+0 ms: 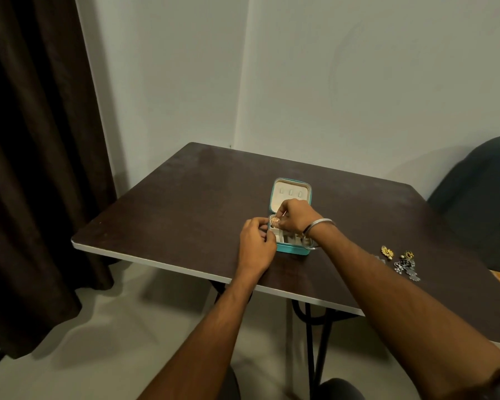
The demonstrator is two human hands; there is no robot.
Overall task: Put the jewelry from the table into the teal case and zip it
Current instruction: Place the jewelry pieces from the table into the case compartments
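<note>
The right hand (293,216) pinches a gold piece (275,222) over the far-left compartment of the open teal case (293,249), seemingly seating it there. The left hand (256,241), fingers curled, steadies the case's left wall. More jewelry (401,262) waits well right on the table (171,212).

One teal case (291,249) lies open on the one dark desk (185,203), its lid showing three small tabs (291,193) in a row, and one gold jewelry piece (275,222) sits at its near-left compartment between two hands, the left hand (256,246) and the right hand (293,216). The right wrist carries one silver bangle (319,225). Off to the right lie one gold earring (386,252) and one tangled cluster of silver jewelry (407,265), whose separate pieces cannot be counted; one dark chair (479,197) and one dark curtain (38,157) complete the count.
</note>
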